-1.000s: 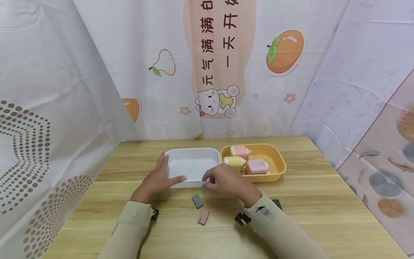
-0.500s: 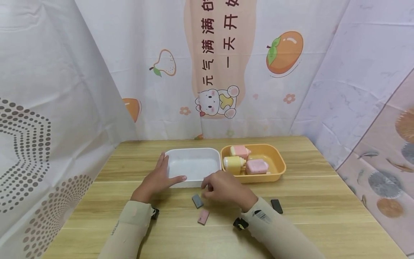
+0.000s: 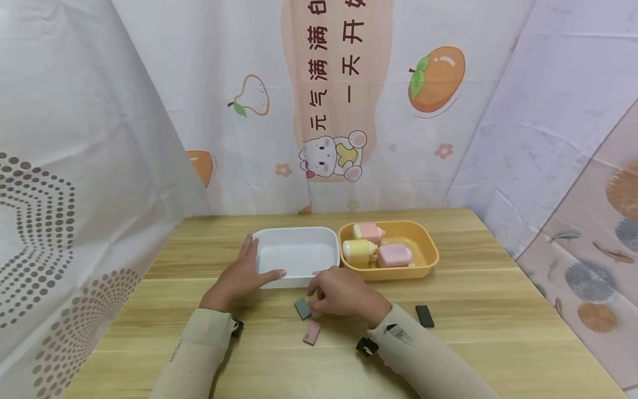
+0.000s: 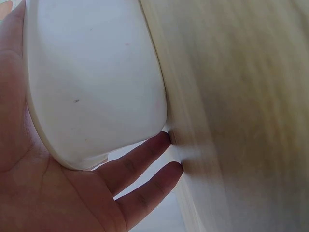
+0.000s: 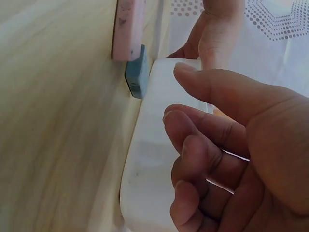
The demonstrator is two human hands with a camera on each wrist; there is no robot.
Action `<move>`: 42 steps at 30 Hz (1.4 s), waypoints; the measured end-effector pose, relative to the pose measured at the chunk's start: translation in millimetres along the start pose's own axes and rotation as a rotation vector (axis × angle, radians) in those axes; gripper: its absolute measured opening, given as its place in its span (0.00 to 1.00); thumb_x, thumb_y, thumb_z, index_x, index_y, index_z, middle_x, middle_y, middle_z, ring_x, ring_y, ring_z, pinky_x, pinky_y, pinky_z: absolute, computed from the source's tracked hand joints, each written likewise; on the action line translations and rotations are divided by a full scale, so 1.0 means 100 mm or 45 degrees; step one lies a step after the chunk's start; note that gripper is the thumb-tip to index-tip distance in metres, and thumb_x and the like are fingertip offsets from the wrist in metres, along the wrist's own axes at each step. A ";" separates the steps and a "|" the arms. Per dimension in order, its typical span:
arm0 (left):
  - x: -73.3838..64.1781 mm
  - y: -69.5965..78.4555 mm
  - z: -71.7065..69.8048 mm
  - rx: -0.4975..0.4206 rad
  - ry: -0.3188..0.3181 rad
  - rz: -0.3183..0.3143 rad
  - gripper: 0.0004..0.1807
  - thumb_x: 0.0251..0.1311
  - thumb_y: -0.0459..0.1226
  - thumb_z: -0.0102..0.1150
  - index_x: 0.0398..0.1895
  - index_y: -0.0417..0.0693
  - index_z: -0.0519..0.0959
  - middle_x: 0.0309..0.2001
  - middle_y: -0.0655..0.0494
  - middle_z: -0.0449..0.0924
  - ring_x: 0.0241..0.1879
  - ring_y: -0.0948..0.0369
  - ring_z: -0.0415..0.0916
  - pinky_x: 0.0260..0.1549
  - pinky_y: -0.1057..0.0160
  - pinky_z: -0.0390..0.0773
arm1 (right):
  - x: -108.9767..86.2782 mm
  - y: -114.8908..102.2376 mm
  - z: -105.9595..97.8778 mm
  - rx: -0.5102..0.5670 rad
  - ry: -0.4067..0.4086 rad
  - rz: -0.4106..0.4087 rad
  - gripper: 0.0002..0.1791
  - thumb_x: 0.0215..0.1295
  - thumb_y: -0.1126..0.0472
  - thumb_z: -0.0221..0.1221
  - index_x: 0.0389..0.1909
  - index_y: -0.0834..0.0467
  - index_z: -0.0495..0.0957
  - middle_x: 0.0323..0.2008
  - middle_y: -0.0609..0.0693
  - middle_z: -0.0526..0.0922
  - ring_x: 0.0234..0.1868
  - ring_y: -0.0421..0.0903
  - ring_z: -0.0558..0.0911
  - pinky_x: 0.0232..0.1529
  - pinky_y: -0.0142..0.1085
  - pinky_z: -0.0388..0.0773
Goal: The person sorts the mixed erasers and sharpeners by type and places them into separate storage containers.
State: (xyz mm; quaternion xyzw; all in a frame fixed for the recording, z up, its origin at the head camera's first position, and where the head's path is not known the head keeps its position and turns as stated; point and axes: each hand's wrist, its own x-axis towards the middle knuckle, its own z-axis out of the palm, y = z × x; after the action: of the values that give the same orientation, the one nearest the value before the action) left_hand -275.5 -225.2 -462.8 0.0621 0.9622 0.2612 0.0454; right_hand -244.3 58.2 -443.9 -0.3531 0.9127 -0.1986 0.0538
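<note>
- Head view: a shallow white rectangular tray (image 3: 294, 255), the landmark for all places here, sits on the table with its long side facing the person.
- At the tray's left end, the left hand (image 3: 242, 278) touches it, fingers straight and spread along that end, thumb apart at the front rim.
- Before the tray's front right corner, the right hand (image 3: 345, 293) holds nothing; its fingers curl loosely, thumb apart, near the small grey-blue rectangular block (image 3: 302, 308).
- That block lies in front of the tray; farther out lies a small pink rectangular block (image 3: 312, 332).
- Just right of the tray, an orange rounded tray (image 3: 422, 252) contains one yellow (image 3: 356, 253) and two pink bottle-shaped items.
- Right and forward of the tray lies a black rectangular block (image 3: 425, 316).
- Underneath is a wood-grain table (image 3: 279, 366).
</note>
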 end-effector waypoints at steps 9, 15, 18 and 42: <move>0.02 -0.02 0.01 0.000 -0.003 0.018 0.76 0.48 0.80 0.57 0.85 0.44 0.35 0.85 0.48 0.23 0.80 0.38 0.51 0.68 0.34 0.67 | 0.01 -0.09 0.06 -0.032 -0.052 -0.020 0.12 0.57 0.49 0.76 0.41 0.47 0.90 0.23 0.30 0.80 0.26 0.30 0.77 0.29 0.28 0.75; 0.02 -0.02 0.00 0.000 -0.002 0.014 0.76 0.48 0.80 0.57 0.85 0.45 0.34 0.85 0.49 0.22 0.80 0.38 0.50 0.68 0.34 0.66 | 0.02 -0.08 0.10 -0.062 -0.065 -0.046 0.10 0.60 0.53 0.74 0.43 0.46 0.91 0.26 0.31 0.82 0.27 0.29 0.78 0.29 0.27 0.75; 0.02 -0.01 0.00 0.009 0.001 0.012 0.76 0.48 0.80 0.57 0.85 0.45 0.34 0.85 0.49 0.23 0.80 0.38 0.50 0.68 0.33 0.66 | 0.03 -0.07 0.11 -0.089 -0.054 -0.068 0.09 0.62 0.55 0.73 0.43 0.45 0.91 0.28 0.31 0.83 0.27 0.28 0.77 0.30 0.27 0.75; 0.01 -0.02 0.01 0.005 -0.004 0.019 0.75 0.49 0.80 0.57 0.85 0.44 0.34 0.85 0.46 0.23 0.80 0.37 0.49 0.68 0.32 0.65 | 0.02 -0.02 0.16 -0.087 -0.124 -0.045 0.15 0.62 0.57 0.73 0.50 0.44 0.87 0.26 0.34 0.79 0.24 0.32 0.76 0.25 0.30 0.73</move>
State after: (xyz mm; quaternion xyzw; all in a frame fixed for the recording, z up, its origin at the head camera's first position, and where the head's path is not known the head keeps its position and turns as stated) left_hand -276.4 -226.1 -464.2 0.0697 0.9622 0.2596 0.0447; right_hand -240.5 50.2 -457.6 -0.3801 0.9088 -0.1509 0.0827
